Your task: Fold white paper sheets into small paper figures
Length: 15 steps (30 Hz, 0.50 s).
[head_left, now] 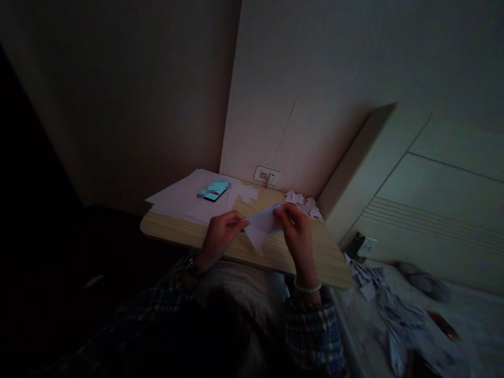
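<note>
A folded sheet of white paper (263, 223) is held above the front part of a light wooden table (244, 249). My left hand (223, 231) pinches its left end between thumb and fingers. At the upper right end, my right hand (295, 226) grips it the same way. One pointed flap hangs down between the hands. Just behind my right hand lie several small folded paper pieces (311, 207), partly hidden by it.
White paper sheets (177, 202) cover the table's left side, with a lit phone (216, 190) on top. A socket (266, 175) with a plug is on the wall behind. To the right, a bed (468, 310) carries many folded papers (397, 310) and a grey item (423, 281).
</note>
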Available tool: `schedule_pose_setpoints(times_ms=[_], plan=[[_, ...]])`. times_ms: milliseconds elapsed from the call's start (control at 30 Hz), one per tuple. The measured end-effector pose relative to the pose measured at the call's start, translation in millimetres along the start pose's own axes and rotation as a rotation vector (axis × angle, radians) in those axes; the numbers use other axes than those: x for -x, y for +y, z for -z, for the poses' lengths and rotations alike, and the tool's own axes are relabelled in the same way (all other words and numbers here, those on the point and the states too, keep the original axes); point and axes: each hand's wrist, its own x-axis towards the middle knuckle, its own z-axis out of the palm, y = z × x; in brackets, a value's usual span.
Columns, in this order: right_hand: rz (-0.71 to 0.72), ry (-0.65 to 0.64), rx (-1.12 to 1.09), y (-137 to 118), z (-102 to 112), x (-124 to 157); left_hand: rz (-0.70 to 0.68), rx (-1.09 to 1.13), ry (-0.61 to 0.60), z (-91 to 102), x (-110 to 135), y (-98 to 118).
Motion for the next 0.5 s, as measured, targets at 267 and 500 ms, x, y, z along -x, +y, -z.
schedule_pose_setpoints(times_ms=[267,500], plan=[[0.004,0.349,-0.038,1.2,1.6,8.3,0.024,0.028,0.133,2.4,-3.4,-8.0],[-0.019,0.186,-0.007,5.4,-23.0,18.0,0.059,0.061,0.163,1.9,-2.8,-9.4]])
